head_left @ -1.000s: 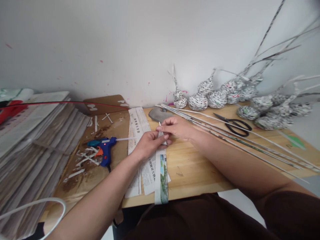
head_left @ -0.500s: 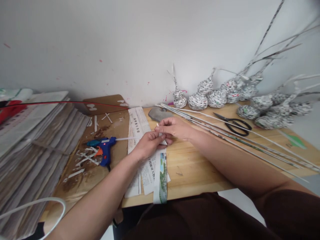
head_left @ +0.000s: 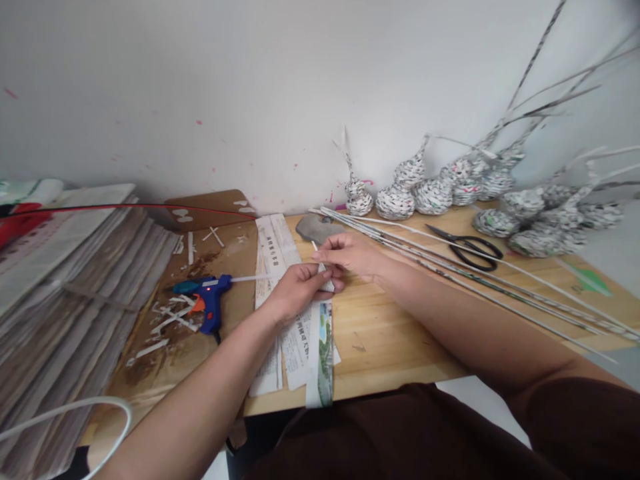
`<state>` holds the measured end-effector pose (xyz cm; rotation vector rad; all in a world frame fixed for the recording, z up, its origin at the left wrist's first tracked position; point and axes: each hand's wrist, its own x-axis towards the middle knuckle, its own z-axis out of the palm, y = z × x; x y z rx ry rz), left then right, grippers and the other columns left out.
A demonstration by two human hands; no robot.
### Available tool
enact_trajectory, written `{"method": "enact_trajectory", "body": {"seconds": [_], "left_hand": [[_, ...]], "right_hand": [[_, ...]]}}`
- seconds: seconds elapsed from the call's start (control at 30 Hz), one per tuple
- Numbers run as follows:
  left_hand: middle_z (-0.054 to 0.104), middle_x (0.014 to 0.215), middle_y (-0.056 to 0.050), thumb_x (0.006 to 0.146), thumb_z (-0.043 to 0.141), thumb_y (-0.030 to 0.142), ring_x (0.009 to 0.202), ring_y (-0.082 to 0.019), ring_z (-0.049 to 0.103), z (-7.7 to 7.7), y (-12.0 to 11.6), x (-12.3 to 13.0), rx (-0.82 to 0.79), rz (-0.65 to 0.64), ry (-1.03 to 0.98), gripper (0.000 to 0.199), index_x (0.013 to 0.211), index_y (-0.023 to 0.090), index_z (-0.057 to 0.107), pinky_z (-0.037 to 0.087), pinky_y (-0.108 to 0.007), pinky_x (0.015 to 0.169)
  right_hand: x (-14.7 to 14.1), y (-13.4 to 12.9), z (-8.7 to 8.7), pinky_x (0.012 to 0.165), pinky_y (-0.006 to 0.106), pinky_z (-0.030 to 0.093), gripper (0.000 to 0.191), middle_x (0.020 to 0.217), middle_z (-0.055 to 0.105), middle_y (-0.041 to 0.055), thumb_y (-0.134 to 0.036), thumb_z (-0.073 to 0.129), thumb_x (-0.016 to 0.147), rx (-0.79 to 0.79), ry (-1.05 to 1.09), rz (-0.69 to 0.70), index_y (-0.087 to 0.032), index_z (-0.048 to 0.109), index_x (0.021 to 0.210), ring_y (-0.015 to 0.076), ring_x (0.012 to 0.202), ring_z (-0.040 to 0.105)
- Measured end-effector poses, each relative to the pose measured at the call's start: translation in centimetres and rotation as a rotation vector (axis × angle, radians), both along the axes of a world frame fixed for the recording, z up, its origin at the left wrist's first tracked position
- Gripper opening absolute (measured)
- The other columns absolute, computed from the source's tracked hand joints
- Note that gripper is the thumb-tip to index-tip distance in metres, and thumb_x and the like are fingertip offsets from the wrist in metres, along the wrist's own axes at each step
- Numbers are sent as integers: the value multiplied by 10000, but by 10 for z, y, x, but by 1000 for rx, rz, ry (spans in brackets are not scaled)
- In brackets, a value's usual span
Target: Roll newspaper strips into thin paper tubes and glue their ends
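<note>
A strip of newspaper (head_left: 320, 360), partly printed in green, runs from the table's front edge up to my fingers, where its far end is rolled into a thin tube. My left hand (head_left: 300, 287) is closed on the strip, thumb pressing it. Just right of it, my right hand (head_left: 345, 260) pinches the rolled end, whose white tip pokes out above the fingers. The fingers partly hide the roll. Under the left hand lie more flat newspaper strips (head_left: 273, 267).
A blue glue gun (head_left: 213, 300) lies left among paper scraps, beside a tall stack of newspapers (head_left: 85, 307). Behind my hands is a grey stone-like piece (head_left: 317, 229). To the right are thin paper rods (head_left: 430, 263), black scissors (head_left: 473, 252) and several woven paper gourds (head_left: 435, 193).
The white tip of the roll sticks out a little farther above my right fingers. Both hands stay nearly in place, and the view has shifted slightly.
</note>
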<state>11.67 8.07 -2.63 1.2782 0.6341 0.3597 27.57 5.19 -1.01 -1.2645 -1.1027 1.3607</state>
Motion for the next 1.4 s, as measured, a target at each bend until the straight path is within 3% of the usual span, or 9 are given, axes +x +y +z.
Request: {"method": "enact_trajectory", "body": {"seconds": [0.2, 0.37, 0.57, 0.8, 1.07, 1.27, 1.4], "left_hand": [[726, 924, -120, 785, 665, 420, 939, -210, 662, -2, 1, 0, -8, 9, -37, 379, 1007, 115, 695, 524, -350, 843], [727, 876, -107, 748, 713, 403, 892, -192, 666, -2, 0, 0, -28, 42, 6, 365, 974, 116, 699, 538, -327, 806], [725, 876, -114, 756, 699, 418, 856, -183, 667, 0, -3, 0, -22, 21, 34, 360, 947, 113, 709, 540, -308, 776], [726, 906, -128, 763, 683, 443, 879, -203, 668, -3, 0, -1, -4, 24, 11, 402, 1001, 121, 713, 537, -317, 773], [725, 878, -110, 733, 727, 388, 852, -186, 664, -1, -3, 1, -17, 31, 43, 336, 932, 118, 715, 539, -319, 779], [721, 899, -116, 737, 719, 401, 885, -198, 661, -1, -3, 0, -13, 28, 24, 374, 983, 121, 711, 538, -321, 785], [714, 881, -101, 724, 730, 408, 856, -187, 660, -2, -3, 0, -43, 35, 2, 383, 983, 127, 700, 545, -326, 771]], "right_hand": [[5, 0, 1, 372, 183, 360, 281, 448, 522, -59, -427, 720, 733, 26, -8, 170, -165, 620, 757, 76, 363, 489], [4, 0, 1, 389, 175, 394, 260, 530, 602, -29, -355, 765, 686, -7, 14, 69, -140, 620, 707, 68, 406, 517], [-2, 0, 0, 348, 169, 354, 300, 459, 556, -50, -346, 806, 634, -44, 19, -12, -152, 580, 675, 60, 359, 469], [6, -1, 1, 376, 184, 391, 286, 475, 557, -43, -421, 729, 725, -26, 42, 230, -153, 639, 771, 77, 377, 500], [0, 1, 3, 364, 163, 337, 307, 493, 552, -51, -339, 811, 618, -17, 43, -15, -140, 583, 668, 49, 395, 454], [6, 0, 2, 386, 178, 367, 311, 493, 559, -43, -417, 755, 690, -45, 40, 204, -143, 643, 786, 67, 399, 472], [8, 0, 3, 417, 176, 355, 286, 522, 565, -42, -370, 782, 655, -23, 24, 98, -130, 635, 705, 55, 443, 464]]}}
